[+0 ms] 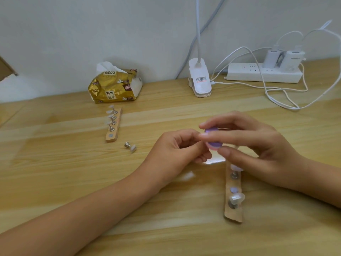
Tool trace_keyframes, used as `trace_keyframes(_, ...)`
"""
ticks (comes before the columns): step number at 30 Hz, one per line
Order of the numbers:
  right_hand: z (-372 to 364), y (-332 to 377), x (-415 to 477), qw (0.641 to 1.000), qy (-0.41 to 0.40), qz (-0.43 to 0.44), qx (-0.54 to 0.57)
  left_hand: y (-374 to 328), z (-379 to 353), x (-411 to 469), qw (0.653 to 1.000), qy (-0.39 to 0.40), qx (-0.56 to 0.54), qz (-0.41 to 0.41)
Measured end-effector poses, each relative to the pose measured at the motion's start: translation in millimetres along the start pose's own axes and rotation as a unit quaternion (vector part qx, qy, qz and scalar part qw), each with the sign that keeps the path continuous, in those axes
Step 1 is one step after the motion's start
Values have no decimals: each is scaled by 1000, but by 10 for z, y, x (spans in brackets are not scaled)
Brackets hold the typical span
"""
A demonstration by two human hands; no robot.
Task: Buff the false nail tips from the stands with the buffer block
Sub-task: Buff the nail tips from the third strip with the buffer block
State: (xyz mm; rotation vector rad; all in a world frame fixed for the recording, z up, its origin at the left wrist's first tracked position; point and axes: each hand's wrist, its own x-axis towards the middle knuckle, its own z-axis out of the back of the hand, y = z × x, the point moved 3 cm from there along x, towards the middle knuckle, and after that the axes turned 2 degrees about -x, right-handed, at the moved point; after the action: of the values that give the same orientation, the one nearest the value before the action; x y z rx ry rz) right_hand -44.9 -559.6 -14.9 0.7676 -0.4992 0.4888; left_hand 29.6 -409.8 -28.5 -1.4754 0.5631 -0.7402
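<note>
Buffer block (213,140), a small purple piece, sits above the middle of the counter (55,163), pinched in the right hand (258,145). The forefinger lies across its upper edge and the thumb presses its lower edge. The remaining right fingers are loosely spread behind it, and the right forearm comes in from the right edge.

The left hand (177,146) comes in from the lower left, with its forearm running diagonally over the counter. Its fingers are curled inward, and the thumb and forefinger tips close together right against the block. I cannot tell whether they pinch a nail tip, because that spot is hidden and blurred.

Just below the hands, a wooden stand (233,209) lies on the counter with metal holders and pale false nail tips (238,197) on it. A second stand (118,119) lies further back to the left, carrying several tipped holders. A loose holder (130,146) lies on its side near that stand's closer end.

At the back are a gold tissue pack (115,85), a white clip lamp (199,80) and a power strip (263,72) with chargers and cables.
</note>
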Motion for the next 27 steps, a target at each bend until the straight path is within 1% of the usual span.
trace_keyframes(1, 1, 0, -10, 1000, 0, 1, -1, 1, 4, 4, 1000, -2, 2, 1)
trace_keyframes(3, 38, -39, 5, 998, -15, -48, 45, 4, 9, 12, 1000, -5, 1, 8)
trace_keyframes(4, 50, -44, 4, 996, -18, -58, 59, 10, 8, 11, 1000, -6, 0, 9)
trace_keyframes(5, 44, -29, 7, 997, -13, -53, 54, 6, 5, 9, 1000, -5, -1, 10)
trace_keyframes(7, 26, -5, -13, 1000, 3, -19, 10, -1, -1, 8, 1000, -4, -4, 6)
trace_keyframes(8, 23, -12, -20, 1000, -2, -15, 0, 6, 2, 11, 1000, -6, -2, 4)
trace_keyframes(10, 41, -57, -1, 998, -19, -54, 32, 15, 6, 15, 1000, -5, 4, 5)
trace_keyframes(11, 43, -61, -1, 997, -22, -58, 40, 14, 7, 11, 1000, -6, 5, 7)
trace_keyframes(12, 29, -39, 3, 998, -18, -46, 30, 25, 10, 11, 1000, -5, 4, 4)
trace_keyframes(14, -3, -5, -23, 1000, 0, 4, -13, 7, 5, 5, 1000, -3, -2, -3)
trace_keyframes(15, -7, -6, -27, 1000, -3, 9, -19, 0, 2, 3, 1000, -2, -3, -1)
trace_keyframes(18, 43, -63, 2, 998, -35, -45, 19, 14, 8, 7, 1000, -2, -5, 5)
trace_keyframes(19, 37, -47, 5, 999, -32, -38, 13, 10, 6, 6, 1000, -1, -5, 5)
trace_keyframes(21, 3, -6, -17, 1000, -11, 9, -22, 2, 2, 2, 1000, -4, -8, -2)
trace_keyframes(22, -4, -1, -20, 999, -9, 18, -28, 4, 5, 6, 1000, -5, -10, -4)
trace_keyframes(25, 35, -56, 10, 999, -34, -34, 0, 9, 0, 9, 1000, -1, 3, 4)
trace_keyframes(26, 35, -49, 12, 999, -33, -34, -1, 13, 3, 10, 1000, 0, 3, 2)
trace_keyframes(27, 20, -20, 4, 1000, -25, -13, -14, 5, 2, 6, 1000, 0, 0, 1)
